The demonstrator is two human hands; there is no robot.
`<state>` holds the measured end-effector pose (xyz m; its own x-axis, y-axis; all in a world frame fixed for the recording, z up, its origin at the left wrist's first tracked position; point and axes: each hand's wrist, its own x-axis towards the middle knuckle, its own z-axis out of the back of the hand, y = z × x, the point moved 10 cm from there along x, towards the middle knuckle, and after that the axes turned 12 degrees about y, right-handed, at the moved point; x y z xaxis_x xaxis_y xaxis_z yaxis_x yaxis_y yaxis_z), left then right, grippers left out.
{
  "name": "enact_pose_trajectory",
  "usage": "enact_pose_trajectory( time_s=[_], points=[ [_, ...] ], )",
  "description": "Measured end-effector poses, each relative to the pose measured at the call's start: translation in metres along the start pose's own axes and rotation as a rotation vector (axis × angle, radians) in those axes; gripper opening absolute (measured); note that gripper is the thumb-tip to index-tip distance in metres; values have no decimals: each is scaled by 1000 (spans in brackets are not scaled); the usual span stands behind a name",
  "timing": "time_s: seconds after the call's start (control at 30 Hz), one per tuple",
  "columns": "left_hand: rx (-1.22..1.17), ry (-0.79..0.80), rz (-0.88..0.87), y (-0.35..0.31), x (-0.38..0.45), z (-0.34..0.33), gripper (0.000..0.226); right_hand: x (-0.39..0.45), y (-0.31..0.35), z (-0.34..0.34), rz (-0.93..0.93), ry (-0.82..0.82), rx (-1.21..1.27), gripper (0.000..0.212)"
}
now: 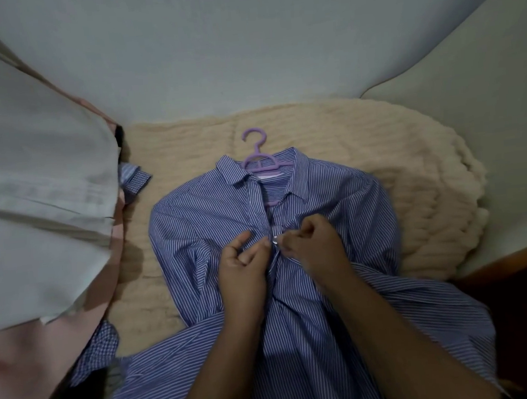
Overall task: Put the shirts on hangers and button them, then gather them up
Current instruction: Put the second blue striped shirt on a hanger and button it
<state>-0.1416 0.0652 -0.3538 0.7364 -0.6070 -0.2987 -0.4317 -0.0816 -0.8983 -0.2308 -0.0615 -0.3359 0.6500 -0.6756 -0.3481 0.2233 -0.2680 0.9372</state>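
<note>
Pale grey wall behind, cream fluffy knit blanket [364,157] spread over the surface. On it, centre frame, lies the blue-and-white striped cotton shirt [212,214], front up, collar toward the wall, hem running off toward the camera. Lilac plastic hanger [256,155] is already inside the collar, hook poking out past it.

Left hand [241,265] pinches the left placket edge between thumb and fingers; right hand [316,245] is curled tight on the opposite edge, pinching at a small clear button [274,241] mid-chest. Both narrow pinch grips, holding cloth. Collar area above looks not yet closed.

Handling: the shirt looks light, thin and floppy, bunching under the hands; the button is probably slick and tiny. Best hold is right at the placket edges beside each buttonhole, cloth kept taut. Hanger likely stiff, so grab by the hook for gathering.

Room: white and pink garments [29,189] hang close at left, a blue checked shirt [134,179] peeking under them. Blanket free at right, with a dark wooden edge [519,258] beyond.
</note>
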Motion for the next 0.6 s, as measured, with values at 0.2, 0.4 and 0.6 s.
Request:
enact_pose_trajectory(
  time_s=[0.2,0.4,0.6],
  points=[
    [21,36,-46,-5,-3,-3,22,0,4,-2,38,3,40,32],
    [29,61,-70,-10,4,-2,23,-1,9,-9,93,89,-34,25],
    [115,126,-88,-13,10,-6,32,-7,19,-21,188,176,-271,17]
  ],
)
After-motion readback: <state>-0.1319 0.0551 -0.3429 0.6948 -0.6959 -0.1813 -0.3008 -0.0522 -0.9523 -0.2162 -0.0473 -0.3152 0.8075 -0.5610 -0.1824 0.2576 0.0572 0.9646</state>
